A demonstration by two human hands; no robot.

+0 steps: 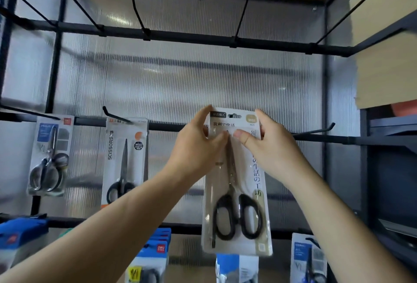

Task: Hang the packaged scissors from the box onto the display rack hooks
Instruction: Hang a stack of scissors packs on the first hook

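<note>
A white pack of black-handled scissors (237,203) is held upright in front of the middle rail of the display rack (167,127). My left hand (198,145) pinches its top left corner, thumb on the front. My right hand (268,145) pinches the top right corner the same way. The pack's hang slot (234,115) sits at rail height; the hook behind it is hidden. Two other scissor packs (48,156) (124,163) hang on hooks to the left on the same rail.
An empty hook (316,130) sticks out to the right of the held pack. The upper rail (180,38) carries several bare hooks. Blue packaged goods (153,258) hang on the row below. A dark shelf unit (392,169) stands at the right.
</note>
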